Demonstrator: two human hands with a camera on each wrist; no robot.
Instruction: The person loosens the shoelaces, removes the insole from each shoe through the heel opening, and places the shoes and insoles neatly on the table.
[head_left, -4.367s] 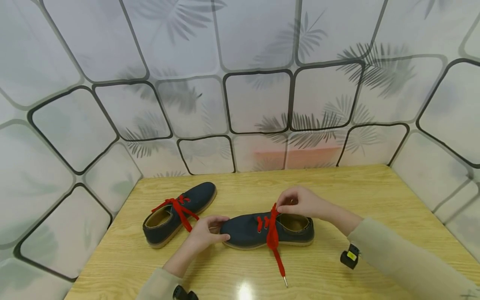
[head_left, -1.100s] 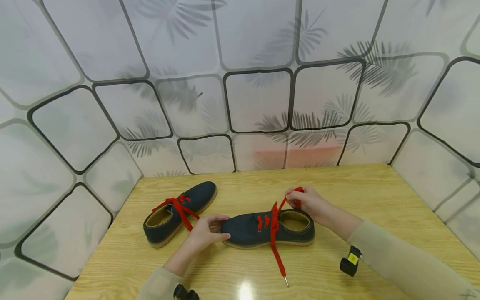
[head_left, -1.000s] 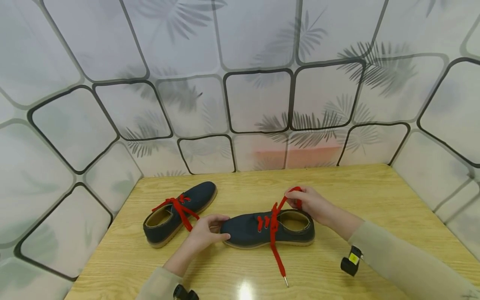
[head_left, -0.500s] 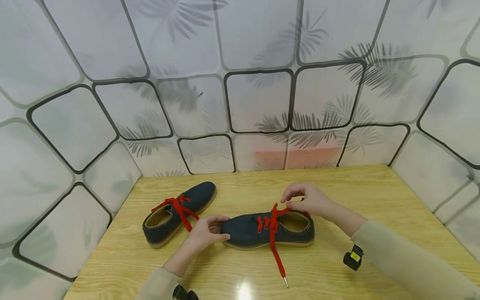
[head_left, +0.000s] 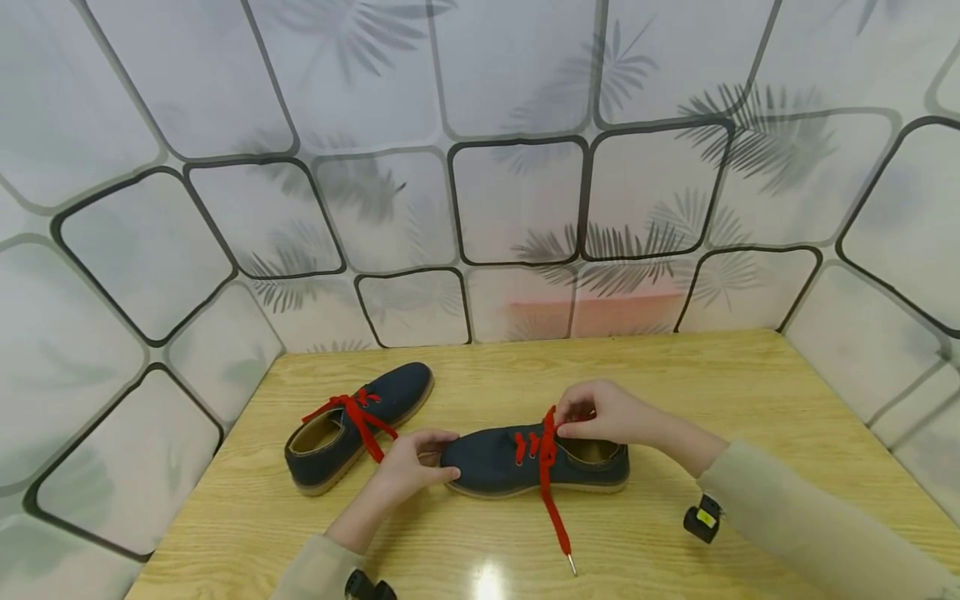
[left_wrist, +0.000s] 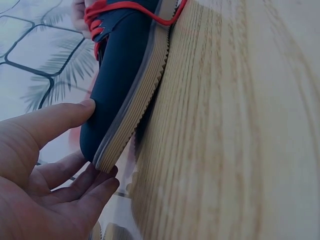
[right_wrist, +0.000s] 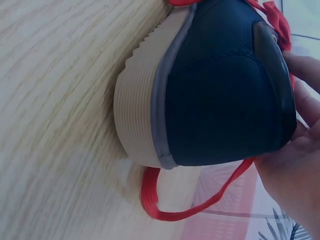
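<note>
A navy shoe (head_left: 487, 463) with a tan sole lies on its sole, toe to the left. My left hand (head_left: 411, 462) holds its toe; the left wrist view has the thumb (left_wrist: 75, 116) on the upper and the fingers at the sole's tip. My right hand (head_left: 611, 414) is above the shoe's opening, thumb and forefinger pinching the red shoelace (head_left: 548, 450) at its knot. One lace end hangs over the near side onto the table. In the right wrist view, another length of red lace (right_wrist: 187, 214) loops out past the heel; its end is hidden.
A second navy shoe (head_left: 397, 398) with red laces stands behind and left of my left hand, toe pointing back right. Both rest on a light wooden table (head_left: 712, 375). A patterned backdrop (head_left: 517, 200) encloses the back and sides.
About a second ago my right hand drew a lace up and to the right. It let that lace drop across the opening, then moved left and down to the knot. The left hand stayed put.
</note>
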